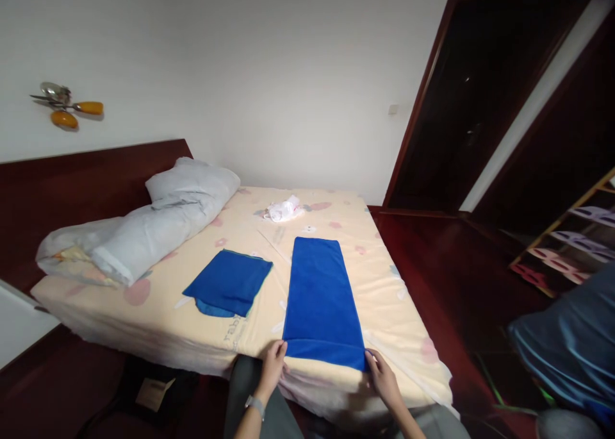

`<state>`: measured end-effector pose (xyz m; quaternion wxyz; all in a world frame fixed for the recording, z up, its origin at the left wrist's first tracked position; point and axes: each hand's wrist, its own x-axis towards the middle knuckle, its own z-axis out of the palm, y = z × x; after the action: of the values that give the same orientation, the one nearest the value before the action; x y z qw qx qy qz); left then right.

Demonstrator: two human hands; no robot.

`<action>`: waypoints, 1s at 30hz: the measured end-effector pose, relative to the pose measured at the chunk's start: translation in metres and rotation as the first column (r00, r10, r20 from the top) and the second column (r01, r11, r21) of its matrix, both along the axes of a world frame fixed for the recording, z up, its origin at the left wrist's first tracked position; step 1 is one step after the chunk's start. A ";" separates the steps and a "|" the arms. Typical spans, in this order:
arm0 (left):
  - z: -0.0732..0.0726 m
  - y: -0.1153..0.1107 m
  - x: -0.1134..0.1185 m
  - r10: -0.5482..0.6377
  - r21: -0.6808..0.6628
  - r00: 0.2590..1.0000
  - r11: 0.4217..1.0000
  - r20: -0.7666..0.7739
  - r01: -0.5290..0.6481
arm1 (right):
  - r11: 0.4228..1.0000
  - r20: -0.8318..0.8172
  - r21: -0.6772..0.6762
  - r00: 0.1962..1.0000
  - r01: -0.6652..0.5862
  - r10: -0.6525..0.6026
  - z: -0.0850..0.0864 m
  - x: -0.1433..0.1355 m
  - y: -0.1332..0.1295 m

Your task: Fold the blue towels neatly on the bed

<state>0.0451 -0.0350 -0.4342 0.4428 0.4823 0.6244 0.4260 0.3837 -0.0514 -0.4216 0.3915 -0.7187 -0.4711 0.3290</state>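
Observation:
A long blue towel (319,298) lies flat and folded lengthwise on the bed (230,259), running from the near edge toward the far side. My left hand (273,364) pinches its near left corner. At the near right corner my right hand (382,373) grips the cloth in the same way. A second blue towel (228,284), folded into a smaller rectangle, lies to the left of the long one, apart from both hands.
A grey rolled duvet and pillow (148,221) lie along the bed's left side by the dark headboard. A white crumpled cloth (284,209) sits at the far end. A dark doorway (475,99) and a shoe rack (571,240) stand on the right; a blue bag (571,343) is at near right.

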 end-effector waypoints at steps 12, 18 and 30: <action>-0.006 -0.014 -0.014 0.218 0.317 0.816 0.947 -0.535 -0.045 | 0.990 -0.171 -0.003 0.976 -0.137 0.135 -0.002 -0.002 -0.022; -0.001 -0.016 -0.010 0.211 0.346 0.696 0.936 -0.686 0.057 | 0.994 -0.004 -0.027 0.995 -0.104 0.104 -0.002 -0.001 -0.019; 0.008 -0.015 0.002 0.277 0.415 0.647 0.907 -0.710 0.068 | 1.000 0.248 -0.019 0.969 -0.002 0.007 0.010 -0.006 -0.025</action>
<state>0.0474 -0.0495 -0.4262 0.0065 0.6581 0.6761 0.3313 0.3772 -0.0760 -0.4114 0.3219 -0.7569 -0.5148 0.2418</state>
